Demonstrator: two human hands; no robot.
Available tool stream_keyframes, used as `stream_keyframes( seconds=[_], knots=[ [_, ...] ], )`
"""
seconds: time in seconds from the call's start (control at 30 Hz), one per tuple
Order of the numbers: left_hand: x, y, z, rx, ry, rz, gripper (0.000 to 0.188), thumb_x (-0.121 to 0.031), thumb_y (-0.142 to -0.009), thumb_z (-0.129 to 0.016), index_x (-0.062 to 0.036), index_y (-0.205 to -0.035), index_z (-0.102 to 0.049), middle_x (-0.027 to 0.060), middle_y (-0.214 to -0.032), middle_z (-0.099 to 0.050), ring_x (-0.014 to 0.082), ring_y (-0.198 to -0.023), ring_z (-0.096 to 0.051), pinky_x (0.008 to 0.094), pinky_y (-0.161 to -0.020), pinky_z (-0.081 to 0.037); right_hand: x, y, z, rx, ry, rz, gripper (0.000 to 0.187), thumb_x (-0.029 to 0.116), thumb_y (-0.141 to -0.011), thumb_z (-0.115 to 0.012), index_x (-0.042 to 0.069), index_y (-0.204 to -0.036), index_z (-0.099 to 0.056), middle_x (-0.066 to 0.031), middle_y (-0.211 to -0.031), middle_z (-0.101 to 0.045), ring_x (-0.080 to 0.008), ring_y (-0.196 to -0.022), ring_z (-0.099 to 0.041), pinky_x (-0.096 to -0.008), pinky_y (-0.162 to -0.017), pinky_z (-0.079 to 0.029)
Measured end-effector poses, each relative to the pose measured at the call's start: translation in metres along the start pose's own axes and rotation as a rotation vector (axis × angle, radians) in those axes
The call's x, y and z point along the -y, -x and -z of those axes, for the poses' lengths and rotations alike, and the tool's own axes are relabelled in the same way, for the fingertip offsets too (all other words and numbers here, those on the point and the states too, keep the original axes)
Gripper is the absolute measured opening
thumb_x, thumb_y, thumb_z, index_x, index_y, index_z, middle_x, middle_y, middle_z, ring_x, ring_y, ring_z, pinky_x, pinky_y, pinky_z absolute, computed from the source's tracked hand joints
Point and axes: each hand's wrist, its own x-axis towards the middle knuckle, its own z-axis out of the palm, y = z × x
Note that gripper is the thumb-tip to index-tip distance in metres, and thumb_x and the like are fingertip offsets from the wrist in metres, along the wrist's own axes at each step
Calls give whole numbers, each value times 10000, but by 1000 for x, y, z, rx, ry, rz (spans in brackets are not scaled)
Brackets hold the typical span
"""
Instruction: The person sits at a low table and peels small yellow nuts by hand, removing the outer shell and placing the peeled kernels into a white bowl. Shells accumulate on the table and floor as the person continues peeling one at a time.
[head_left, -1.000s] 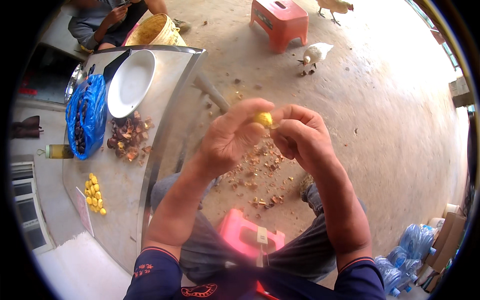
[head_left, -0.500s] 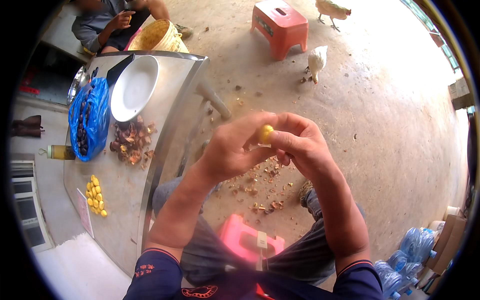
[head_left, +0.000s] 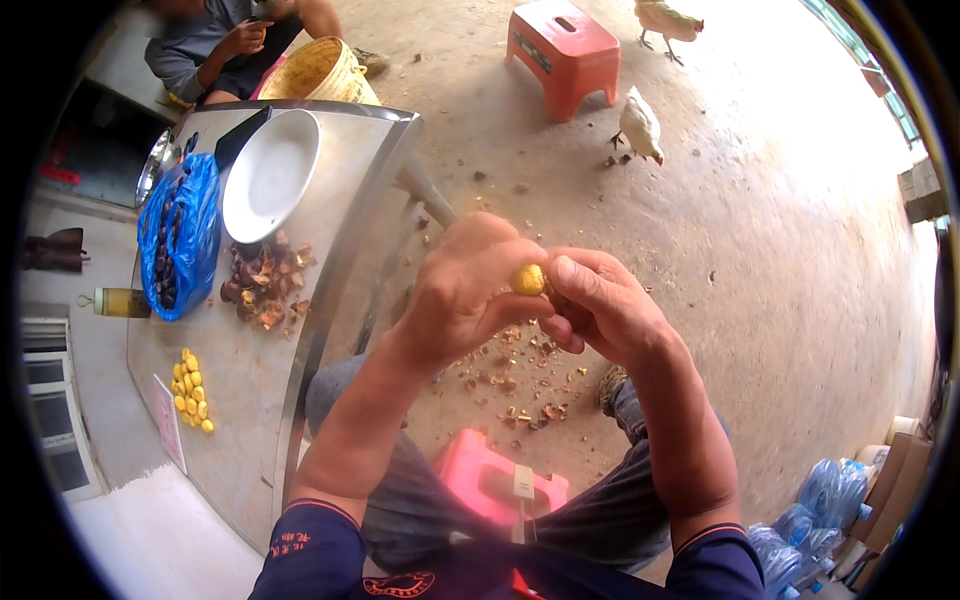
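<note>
**Both hands pinch a small yellow nut above the floor**

A pink stool point(head_left: 497, 487) sits under the person. Above the knees, the left hand point(head_left: 462, 290) and right hand point(head_left: 600, 305) meet, both clamped on a yellow nut point(head_left: 528, 279) held between the fingertips. Shell scraps point(head_left: 520, 375) litter the floor below. On the metal worktop point(head_left: 350, 190) to the left lie peeled yellow nuts point(head_left: 190, 390), brown shells point(head_left: 262, 280), a blue bag point(head_left: 178, 235) and a white plate point(head_left: 268, 172). Farther off stand a red stool point(head_left: 560, 45) and a white chicken point(head_left: 640, 125).

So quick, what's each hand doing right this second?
Left hand: closed around the small round yellow peeled nut, pinching it.
Right hand: closed, thumb pressed against the same nut; whether it holds a tool cannot be told.
</note>
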Motion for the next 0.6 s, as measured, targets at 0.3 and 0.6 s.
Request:
stream_keyframes(
  seconds=[0.3, 0.6],
  knots=[
    [-7, 0, -1, 128, -16, -69, 426, -371, -784, -754, -20, -1017, -693, 73, -832, -586, 247, -764, -557, 354, -663, -461, 2, -1, 10, 151, -50, -98, 225, 188, -860, -598, -19, -938, -640, 26, -668, -514, -45, -557, -431, -218, -481, -311],
    [-5, 0, 2, 183, 31, -48, 436, -361, -784, -758, -22, -1051, -693, 78, -844, -583, 251, -773, -556, 355, -677, -466, 3, 1, 14, 107, 14, -109, 163, 109, -792, -550, -7, -876, -628, 15, -644, -497, -63, -539, -433, -238, -470, -314]
  ],
)
